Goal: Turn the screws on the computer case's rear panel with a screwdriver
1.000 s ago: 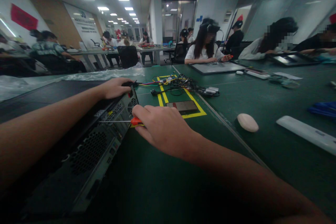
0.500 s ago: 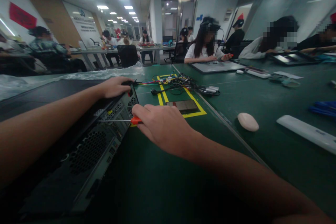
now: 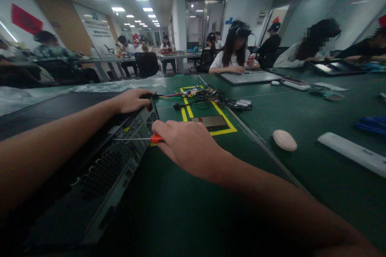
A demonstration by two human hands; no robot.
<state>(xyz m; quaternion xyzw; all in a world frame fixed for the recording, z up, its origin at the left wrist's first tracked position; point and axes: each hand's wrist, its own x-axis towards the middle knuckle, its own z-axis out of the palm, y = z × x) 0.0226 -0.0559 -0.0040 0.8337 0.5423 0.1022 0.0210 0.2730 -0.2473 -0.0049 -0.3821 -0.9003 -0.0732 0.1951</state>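
Wrapped round one screwdriver (image 3: 155, 139), my right hand (image 3: 187, 146) has its fingers bent in on the orange handle, with hardly any gap. On the green table (image 3: 259, 172), to my left, lies a big dark computer case (image 3: 119, 168), its back full of holes facing my right side, I think so the screwdriver can get at it. My left hand (image 3: 134, 101) lies over its far top corner, likely to stop the case from sliding; the fingertips are partly hidden, so I cannot tell if they pinch anything. The screwdriver points at the top edge of the back, but I cannot see if its tip touches a screw. Counting from big to small near me, I see one case, one heap of cables (image 3: 211, 95), one long white bar (image 3: 351, 153), one flat brown box (image 3: 210, 122) beside the yellow tape (image 3: 224, 131), one screwdriver, and one smooth, round, pale lump (image 3: 285, 140) like a mouse.
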